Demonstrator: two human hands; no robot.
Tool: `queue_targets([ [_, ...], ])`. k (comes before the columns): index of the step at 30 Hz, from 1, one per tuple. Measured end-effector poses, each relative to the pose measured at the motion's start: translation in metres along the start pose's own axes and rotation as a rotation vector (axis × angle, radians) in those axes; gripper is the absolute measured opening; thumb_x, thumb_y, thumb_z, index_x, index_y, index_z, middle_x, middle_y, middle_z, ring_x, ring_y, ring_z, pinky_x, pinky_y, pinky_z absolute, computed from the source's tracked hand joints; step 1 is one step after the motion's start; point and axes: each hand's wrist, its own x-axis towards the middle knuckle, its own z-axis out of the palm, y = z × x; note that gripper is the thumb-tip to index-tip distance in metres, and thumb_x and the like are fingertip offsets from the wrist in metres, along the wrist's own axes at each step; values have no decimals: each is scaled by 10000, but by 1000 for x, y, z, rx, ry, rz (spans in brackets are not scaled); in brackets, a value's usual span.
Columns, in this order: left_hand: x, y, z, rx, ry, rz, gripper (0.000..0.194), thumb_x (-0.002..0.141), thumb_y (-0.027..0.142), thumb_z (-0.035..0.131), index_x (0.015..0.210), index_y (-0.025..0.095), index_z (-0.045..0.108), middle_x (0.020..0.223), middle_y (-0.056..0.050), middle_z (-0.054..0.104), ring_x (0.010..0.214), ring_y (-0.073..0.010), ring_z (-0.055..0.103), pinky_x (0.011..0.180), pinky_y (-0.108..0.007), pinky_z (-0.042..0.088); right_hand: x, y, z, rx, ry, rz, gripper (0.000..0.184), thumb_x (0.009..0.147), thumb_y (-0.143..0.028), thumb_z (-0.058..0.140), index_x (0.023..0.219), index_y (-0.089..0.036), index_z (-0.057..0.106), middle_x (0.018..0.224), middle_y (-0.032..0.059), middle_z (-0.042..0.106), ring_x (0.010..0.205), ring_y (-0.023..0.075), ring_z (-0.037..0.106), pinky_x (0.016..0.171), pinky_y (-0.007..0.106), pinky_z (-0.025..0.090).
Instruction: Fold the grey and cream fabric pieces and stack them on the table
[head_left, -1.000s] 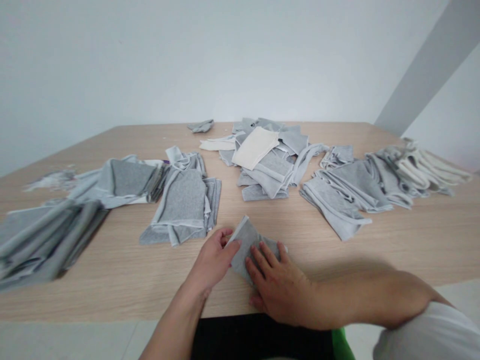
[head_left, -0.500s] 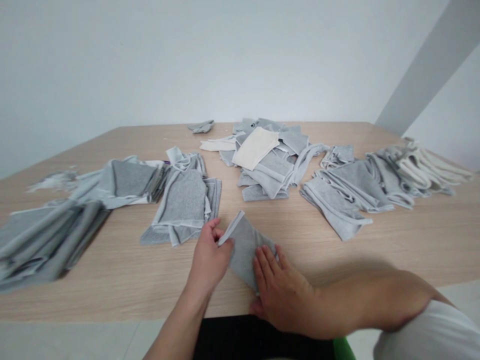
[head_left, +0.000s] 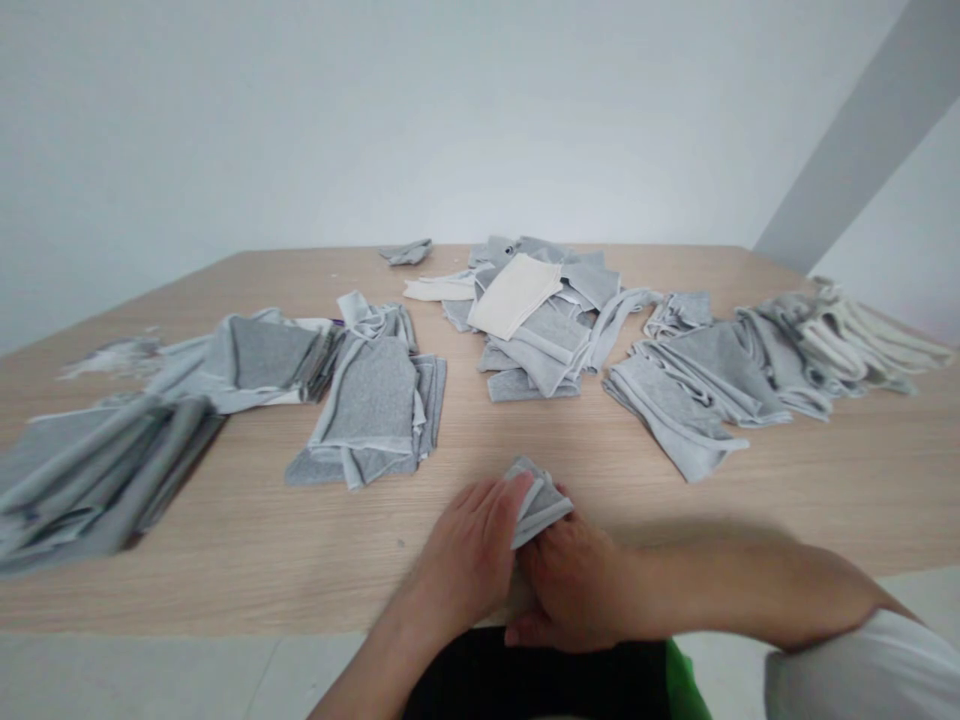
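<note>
Close to the table's front edge, a grey fabric piece (head_left: 543, 510) with pale edges is folded over on itself between my two hands. My left hand (head_left: 480, 530) is closed on its left side, the fingers lying over the fold. From the right, my right hand (head_left: 570, 580) grips the fabric low down; its fingers are partly hidden under the cloth and its thumb points left. Left of my hands lies a stack of grey fabric pieces (head_left: 367, 400). Beyond my hands is a loose heap of grey pieces (head_left: 551, 335) with a cream piece (head_left: 516, 296) on top.
Folded grey bundles lie at the left edge (head_left: 112, 480) and behind it (head_left: 262, 355), near white lint scraps (head_left: 112, 360). On the right, a row of grey pieces (head_left: 712, 375) leads to cream strips (head_left: 862, 335). A small grey scrap (head_left: 406, 252) sits at the back of the wooden table (head_left: 300, 560).
The grey fabric piece lay spread out between my hands; now it is folded smaller. My left hand has moved right and over it, and my right hand has curled around its lower side.
</note>
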Motion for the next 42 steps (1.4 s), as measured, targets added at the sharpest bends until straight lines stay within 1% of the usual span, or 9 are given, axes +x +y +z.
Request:
queue_targets([
  [3,-1,4,3,-28,-32,12,626,693,52,492,1295,164,360,1147,-110,591,1063,-271,546,959,-444,448,0,6,0,30,-2,-39,890,824,-638,516,1487,-86,298,1527,219,307,1370,367,347,1131,520,244],
  [6,-2,3,12,-3,41,-7,444,769,79,466,1203,165,424,1062,-103,602,1024,-265,553,943,-459,458,0,4,1,11,12,-16,862,814,-629,544,1456,-83,364,1501,224,356,1365,375,349,1107,521,280],
  [12,0,-3,27,77,104,-54,219,847,102,396,1022,184,500,946,-80,606,929,-254,579,960,-511,443,-2,-15,4,-199,75,53,942,763,-635,622,1397,31,418,1440,304,398,1277,446,429,1015,586,359],
  [15,0,-1,28,77,61,-32,196,839,84,409,978,177,511,911,-70,619,916,-238,589,1028,-513,396,-3,-16,5,-278,136,-33,746,835,-540,584,1273,62,542,1262,328,564,1098,405,578,916,550,438],
  [19,-2,0,26,71,-50,-37,205,836,78,433,1001,175,508,975,-78,630,977,-234,588,1089,-512,330,0,-7,-1,-251,66,-107,517,884,-441,516,1065,18,670,990,269,693,879,328,649,792,467,488],
  [24,-4,-6,22,-47,-8,-111,223,818,78,423,984,194,514,993,-80,646,997,-231,604,1075,-485,358,3,0,-14,-159,-67,-99,768,797,-594,584,1185,69,601,1164,296,628,1131,369,557,992,463,400],
  [29,-4,-9,16,-106,107,-212,293,788,96,439,1040,214,529,1033,-95,670,1005,-249,629,1018,-488,423,0,0,-12,-123,-83,-112,976,783,-648,577,1399,80,372,1462,308,362,1384,372,312,1143,456,221],
  [37,-7,-8,18,-83,-69,-164,433,804,38,396,1186,188,532,1236,-94,654,1234,-211,545,1136,-506,281,-4,-11,6,-261,57,-47,875,795,-604,609,1320,82,477,1366,321,477,1306,412,408,1071,529,329],
  [42,-9,-12,18,-63,-85,-154,374,850,67,399,1188,157,534,1230,-95,660,1215,-213,561,1149,-498,251,-9,-19,17,-315,168,-140,545,895,-393,536,1216,45,580,1229,268,610,1137,352,573,987,455,430],
])
